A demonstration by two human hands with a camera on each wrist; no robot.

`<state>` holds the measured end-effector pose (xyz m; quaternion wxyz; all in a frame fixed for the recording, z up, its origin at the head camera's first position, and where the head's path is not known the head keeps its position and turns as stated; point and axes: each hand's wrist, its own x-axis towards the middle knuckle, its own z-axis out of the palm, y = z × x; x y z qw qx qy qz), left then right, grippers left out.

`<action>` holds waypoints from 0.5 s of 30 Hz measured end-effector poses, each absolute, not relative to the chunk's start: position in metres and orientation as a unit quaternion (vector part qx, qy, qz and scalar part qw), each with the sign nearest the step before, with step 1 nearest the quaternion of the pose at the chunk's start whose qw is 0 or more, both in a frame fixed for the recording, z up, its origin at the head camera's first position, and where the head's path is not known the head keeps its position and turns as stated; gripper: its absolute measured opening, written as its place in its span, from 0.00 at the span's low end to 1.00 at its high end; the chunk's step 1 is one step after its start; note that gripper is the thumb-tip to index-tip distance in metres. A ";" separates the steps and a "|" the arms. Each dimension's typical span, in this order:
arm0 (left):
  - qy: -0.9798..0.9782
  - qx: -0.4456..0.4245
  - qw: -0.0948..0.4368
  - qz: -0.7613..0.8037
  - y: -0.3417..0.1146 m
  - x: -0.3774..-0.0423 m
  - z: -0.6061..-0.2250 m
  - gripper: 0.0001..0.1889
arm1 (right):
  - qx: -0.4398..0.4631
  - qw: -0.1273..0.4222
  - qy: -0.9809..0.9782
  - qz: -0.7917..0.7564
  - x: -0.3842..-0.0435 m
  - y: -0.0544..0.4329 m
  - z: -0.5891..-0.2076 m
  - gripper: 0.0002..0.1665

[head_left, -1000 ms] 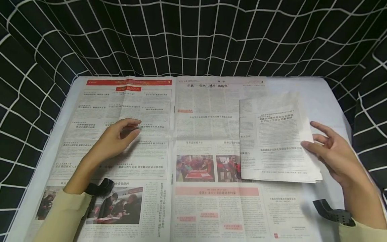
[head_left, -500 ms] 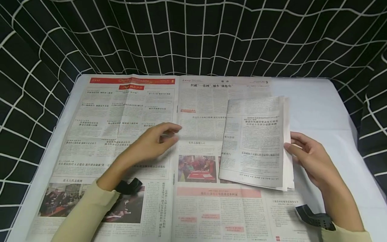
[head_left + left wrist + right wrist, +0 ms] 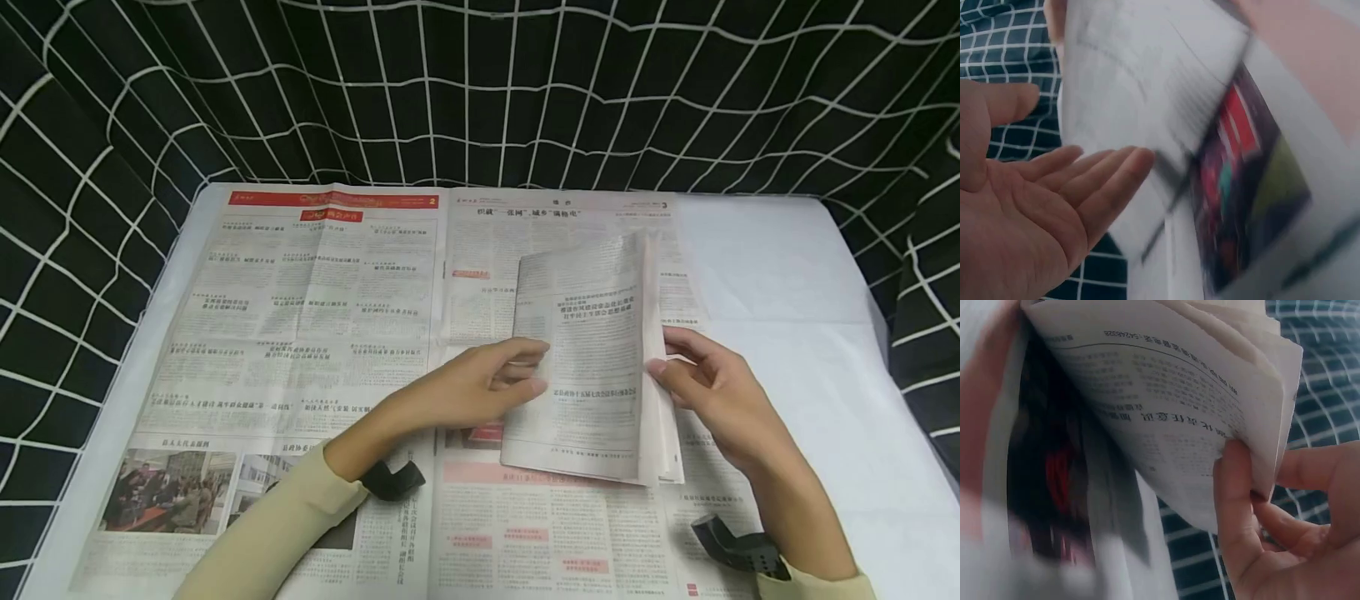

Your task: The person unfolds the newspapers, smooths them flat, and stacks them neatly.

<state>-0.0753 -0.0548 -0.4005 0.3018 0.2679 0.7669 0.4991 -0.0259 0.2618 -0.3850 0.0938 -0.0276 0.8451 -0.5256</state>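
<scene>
A folded newspaper (image 3: 581,358) of several layers is held over the spread-out newspaper (image 3: 300,292), right of that sheet's centre fold. My right hand (image 3: 716,392) pinches its right edge between thumb and fingers; the right wrist view shows the layers (image 3: 1179,394) fanning apart above the grip. At its left edge is my left hand (image 3: 480,379), fingers stretched toward the paper and overlapping it in the head view. In the left wrist view that hand (image 3: 1041,206) has its thumb apart from nearly straight fingers, with nothing between them.
The open newspaper covers most of a white table (image 3: 787,275), whose right side shows bare. Black cloth with white grid lines (image 3: 480,92) hangs behind and along both sides. Each wrist wears a black camera mount, such as the left one (image 3: 393,481).
The right hand has carried the folded newspaper leftward across the open sheet. My left hand has moved right and nearer the front, from the left page to the folded paper's left edge.
</scene>
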 end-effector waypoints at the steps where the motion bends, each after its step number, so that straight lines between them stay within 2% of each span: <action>1: 0.759 0.267 0.307 0.508 -0.052 -0.074 -0.400 0.32 | -0.033 0.099 0.839 -0.533 -0.026 0.257 -0.384 0.30; 9: 0.708 0.236 0.338 0.573 -0.041 -0.071 -0.402 0.32 | -0.064 0.167 0.753 -0.633 -0.029 0.215 -0.387 0.30; 15: 0.725 0.214 0.333 0.564 -0.039 -0.068 -0.407 0.32 | -0.062 0.193 0.745 -0.636 -0.029 0.194 -0.399 0.31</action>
